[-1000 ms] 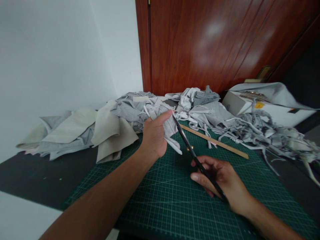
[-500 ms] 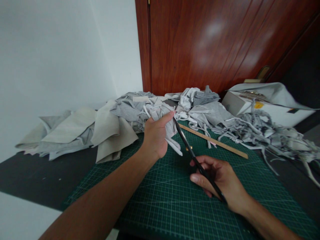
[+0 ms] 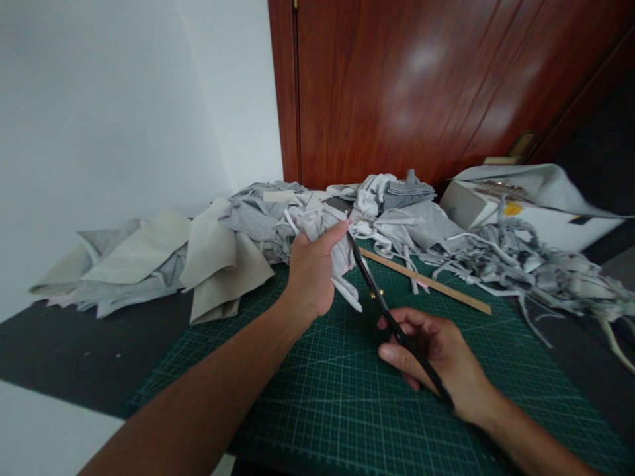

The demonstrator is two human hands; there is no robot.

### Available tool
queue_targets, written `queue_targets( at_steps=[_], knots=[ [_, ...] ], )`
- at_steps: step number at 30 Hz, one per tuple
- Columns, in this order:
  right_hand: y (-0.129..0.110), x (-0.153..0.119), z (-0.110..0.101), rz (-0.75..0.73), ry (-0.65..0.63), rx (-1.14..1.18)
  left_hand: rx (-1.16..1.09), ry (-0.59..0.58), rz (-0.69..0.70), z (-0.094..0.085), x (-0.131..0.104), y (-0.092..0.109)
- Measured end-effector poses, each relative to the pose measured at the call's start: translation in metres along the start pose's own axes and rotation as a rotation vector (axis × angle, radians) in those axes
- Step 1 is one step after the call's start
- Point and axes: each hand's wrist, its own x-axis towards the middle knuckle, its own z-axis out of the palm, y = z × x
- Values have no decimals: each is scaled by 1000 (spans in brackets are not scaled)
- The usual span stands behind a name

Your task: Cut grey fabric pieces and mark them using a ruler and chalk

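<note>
- The left hand (image 3: 311,274) pinches a bunch of soft, light-grey cloth strips (image 3: 342,256) above the green gridded mat (image 3: 317,377), near its far edge.
- The right hand (image 3: 441,354) curls loosely around long, thin, black metal scissors (image 3: 366,272). Their tips are right by the left thumb.
- For a neat snip, it seems best to hold the cloth snug and tuck that thumb away from the tips.

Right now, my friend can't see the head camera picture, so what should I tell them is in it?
A left hand holds grey cloth, and a right hand points black scissors towards it over a green mat. Around them are a wooden strip, cloth piles and a white box, with a brown door behind.
</note>
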Motion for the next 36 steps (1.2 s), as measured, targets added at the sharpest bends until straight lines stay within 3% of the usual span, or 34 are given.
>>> queue_targets(
  at_steps=[26,36],
  knots=[
    [2,-1,-2,0,29,-21,105,-37,21,-5,1,6],
    [1,0,-3,-44,39,-15,195,-62,-33,-4,-2,6]
  ],
)
